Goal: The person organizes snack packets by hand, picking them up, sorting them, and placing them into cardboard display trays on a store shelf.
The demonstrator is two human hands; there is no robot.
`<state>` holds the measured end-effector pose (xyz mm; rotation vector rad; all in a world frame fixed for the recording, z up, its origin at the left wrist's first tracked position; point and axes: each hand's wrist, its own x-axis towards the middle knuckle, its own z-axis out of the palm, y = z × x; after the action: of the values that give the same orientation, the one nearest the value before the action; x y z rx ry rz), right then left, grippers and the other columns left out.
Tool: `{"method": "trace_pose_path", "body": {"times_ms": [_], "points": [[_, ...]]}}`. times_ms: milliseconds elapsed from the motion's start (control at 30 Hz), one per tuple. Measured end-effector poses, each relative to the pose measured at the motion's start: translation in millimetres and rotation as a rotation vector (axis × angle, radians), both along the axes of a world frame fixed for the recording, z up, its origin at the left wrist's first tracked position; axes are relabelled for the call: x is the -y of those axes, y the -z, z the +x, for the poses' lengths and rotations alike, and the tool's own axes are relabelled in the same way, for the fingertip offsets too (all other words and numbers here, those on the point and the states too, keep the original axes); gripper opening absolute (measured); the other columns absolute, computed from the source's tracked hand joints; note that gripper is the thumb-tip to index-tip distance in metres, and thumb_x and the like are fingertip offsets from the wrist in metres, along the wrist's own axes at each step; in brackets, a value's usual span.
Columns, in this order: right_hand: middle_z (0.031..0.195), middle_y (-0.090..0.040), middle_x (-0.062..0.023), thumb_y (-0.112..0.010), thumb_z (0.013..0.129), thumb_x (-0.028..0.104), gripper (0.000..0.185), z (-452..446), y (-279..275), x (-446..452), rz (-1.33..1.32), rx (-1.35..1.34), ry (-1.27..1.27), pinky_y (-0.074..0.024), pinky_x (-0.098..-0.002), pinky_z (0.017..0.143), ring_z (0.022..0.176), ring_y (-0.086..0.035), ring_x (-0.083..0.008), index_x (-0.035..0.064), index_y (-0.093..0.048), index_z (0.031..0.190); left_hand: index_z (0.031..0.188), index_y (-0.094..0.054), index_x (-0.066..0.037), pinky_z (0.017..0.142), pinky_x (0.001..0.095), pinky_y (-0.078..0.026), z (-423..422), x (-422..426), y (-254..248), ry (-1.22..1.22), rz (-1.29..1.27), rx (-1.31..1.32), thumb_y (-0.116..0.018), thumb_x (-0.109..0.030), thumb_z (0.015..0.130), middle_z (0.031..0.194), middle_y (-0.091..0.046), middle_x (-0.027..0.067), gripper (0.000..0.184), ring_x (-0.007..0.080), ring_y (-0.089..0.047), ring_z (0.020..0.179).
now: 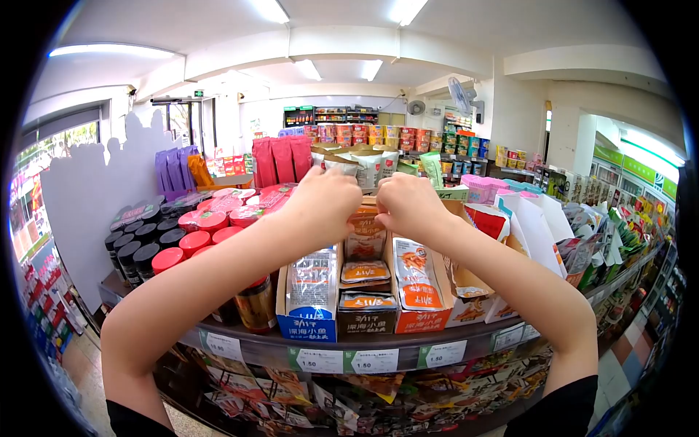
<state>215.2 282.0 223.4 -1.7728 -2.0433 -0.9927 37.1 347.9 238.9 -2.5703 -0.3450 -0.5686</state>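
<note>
Grip, clamped or loose, cannot be told as the curled left hand (328, 205) and right hand (409, 204) hang over the open brown cardboard box (366, 325), inside which an upright orange-and-brown foil packet (365, 243) probably stands for display.

Left hand (328, 200): fingertips curled out of sight; what they touch, cannot tell. Right hand (412, 205): most fingers hidden behind its own back. White pouches (370, 166) beyond, partly covered. Red-lidded jars (195, 242) partly lost behind left forearm (218, 277). Black sleeves (557, 408) cut by lower edge. Price tags (375, 362): small print (above the figures) unreadable.
</note>
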Motion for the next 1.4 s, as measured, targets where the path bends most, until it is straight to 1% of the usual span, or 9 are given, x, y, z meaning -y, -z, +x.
{"method": "trace_pose_path", "body": {"times_ms": [167, 333, 633, 733, 933, 1033, 1233, 1267, 1400], "points": [[0.075, -0.063, -0.0054, -0.074, 0.067, 0.019, 0.012, 0.7, -2.5, -1.0, 0.015, -0.017, -0.009, -0.0506, -0.0394, 0.070, 0.083, -0.061, -0.0249, 0.0089, -0.068, 0.066, 0.073, -0.069, -0.010, 0.081, 0.0399, -0.038, -8.5, 20.6, 12.4, 0.103, -0.139, -0.183, -0.075, -0.033, 0.070, 0.089, -0.057, 0.0045, 0.024, 0.0239, -0.051, 0.098], [0.072, -0.063, -0.0075, -0.073, 0.065, 0.019, 0.012, -0.9, -3.3, -2.9, 0.036, 0.002, -0.034, -0.0509, -0.0394, 0.068, 0.080, -0.062, -0.0262, 0.0087, -0.068, 0.065, 0.075, -0.071, -0.010, 0.085, 0.0387, -0.037, 0.0, 22.4, 25.4, 0.094, -0.087, -0.274, -0.076, -0.040, 0.069, 0.094, -0.058, 0.0040, 0.031, 0.0229, -0.048, 0.102], [0.073, -0.064, -0.0088, -0.074, 0.065, 0.020, 0.012, -0.5, -4.0, -2.7, 0.019, -0.029, -0.014, -0.0513, -0.0397, 0.068, 0.079, -0.063, -0.0267, 0.0085, -0.069, 0.065, 0.075, -0.071, -0.008, 0.087, 0.0399, -0.036, 2.9, 26.3, 21.7, 0.119, -0.080, -0.300, -0.069, -0.025, 0.067, 0.099, -0.060, 0.0053, 0.018, 0.0226, -0.049, 0.100], [0.075, -0.065, -0.0144, -0.071, 0.064, 0.013, 0.014, -0.3, -5.1, -0.9, 0.006, -0.046, -0.058, -0.0529, -0.0420, 0.068, 0.078, -0.065, -0.0312, 0.0017, -0.065, 0.070, 0.072, -0.069, -0.006, 0.086, 0.0399, -0.036, 3.9, 24.9, 27.6, 0.160, 0.021, -0.253, -0.067, -0.023, 0.065, 0.101, -0.060, 0.0052, 0.019, 0.0220, -0.049, 0.100], [0.075, -0.065, -0.0158, -0.068, 0.065, 0.010, 0.008, -0.1, -5.4, -0.4, -0.036, -0.155, -0.042, -0.0525, -0.0434, 0.069, 0.078, -0.064, -0.0328, 0.0027, -0.066, 0.069, 0.071, -0.067, -0.005, 0.082, 0.0368, -0.039, 10.7, 14.9, 30.1, 0.194, 0.170, -0.145, -0.066, -0.017, 0.068, 0.101, -0.059, 0.0054, 0.012, 0.0212, -0.050, 0.101], [0.078, -0.065, -0.0170, -0.065, 0.067, 0.007, 0.007, 4.7, -3.3, -0.3, -0.063, -0.273, -0.162, -0.0520, -0.0436, 0.070, 0.079, -0.064, -0.0344, 0.0033, -0.065, 0.073, 0.073, -0.068, -0.007, 0.081, 0.0358, -0.039, 14.8, 5.9, 24.5, 0.131, 0.260, -0.075, -0.067, -0.014, 0.070, 0.101, -0.059, 0.0046, 0.008, 0.0208, -0.051, 0.100], [0.072, -0.066, -0.0130, -0.073, 0.069, 0.014, 0.017, -23.1, -3.2, 36.8, -0.008, -0.309, -0.268, -0.0504, -0.0401, 0.068, 0.071, -0.065, -0.0306, 0.0054, -0.064, 0.081, 0.076, -0.070, -0.011, 0.081, 0.0360, -0.039, 20.9, -17.3, 17.7, 0.117, 0.188, -0.036, -0.070, -0.025, 0.075, 0.092, -0.060, 0.0024, 0.014, 0.0202, -0.052, 0.096], [0.071, -0.065, -0.0108, -0.076, 0.068, 0.022, 0.021, -26.4, -0.4, 40.9, -0.029, -0.283, -0.179, -0.0497, -0.0395, 0.067, 0.069, -0.064, -0.0302, 0.0072, -0.064, 0.076, 0.075, -0.070, -0.011, 0.081, 0.0363, -0.039, 21.1, -18.9, 17.7, 0.143, 0.180, -0.018, -0.070, -0.025, 0.075, 0.091, -0.060, 0.0022, 0.015, 0.0203, -0.052, 0.096], [0.066, -0.063, -0.0063, -0.077, 0.067, 0.038, 0.030, -25.0, -3.5, 59.0, -0.272, -0.135, -0.091, -0.0479, -0.0360, 0.060, 0.065, -0.061, -0.0263, 0.0099, -0.069, 0.072, 0.073, -0.070, -0.011, 0.081, 0.0368, -0.039, 17.0, -14.7, 13.4, 0.105, 0.194, -0.048, -0.070, -0.026, 0.076, 0.089, -0.059, 0.0018, 0.016, 0.0208, -0.052, 0.096]]}}
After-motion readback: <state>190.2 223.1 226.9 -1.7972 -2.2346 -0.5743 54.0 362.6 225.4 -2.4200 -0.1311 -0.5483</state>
